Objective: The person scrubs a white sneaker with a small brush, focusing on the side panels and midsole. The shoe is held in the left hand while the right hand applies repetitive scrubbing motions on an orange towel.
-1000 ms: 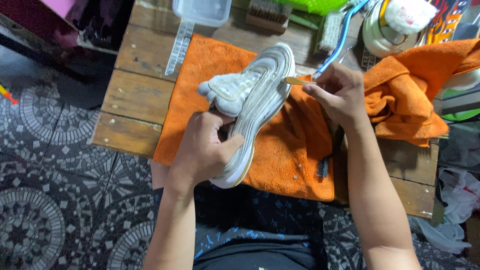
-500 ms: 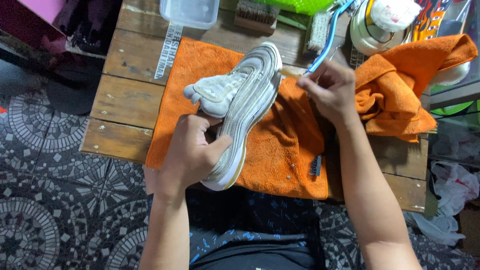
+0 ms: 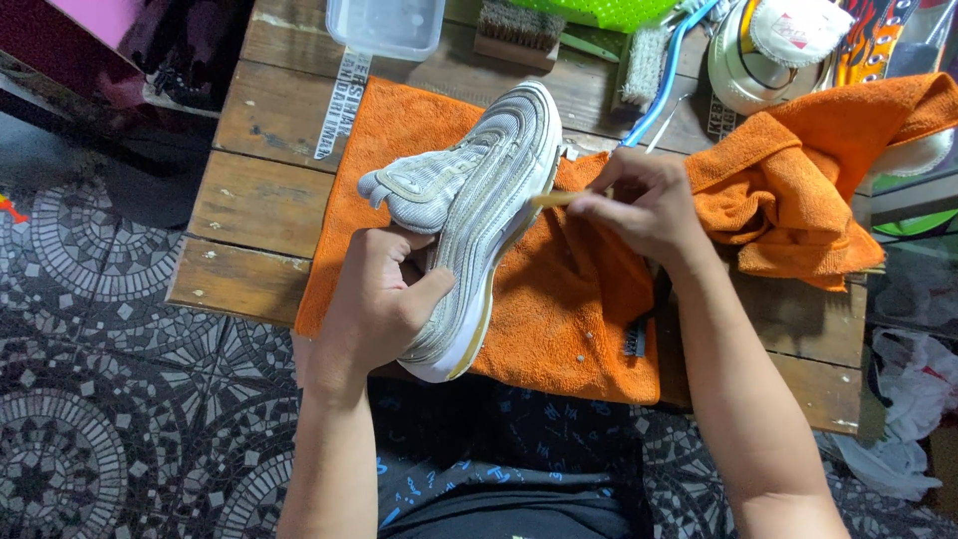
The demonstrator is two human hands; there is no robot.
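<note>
head view, left hand (image 3: 374, 299) clenched around heel of white sneaker (image 3: 479, 210), shoe tilted over orange towel (image 3: 569, 299) on wooden table (image 3: 249, 200), right hand (image 3: 644, 205) pinching small yellowish tool (image 3: 552, 200) against shoe's side, brushes (image 3: 519, 30) behind

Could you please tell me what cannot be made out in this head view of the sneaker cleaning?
- Heel of the white sneaker: covered by the left hand.
- Thin yellowish tool: its back end is buried in the right hand, so its kind is unclear.
- Clear plastic tub and wooden brush: cut off by the top edge.
- Small dark item on the orange towel: too small to identify.
</note>
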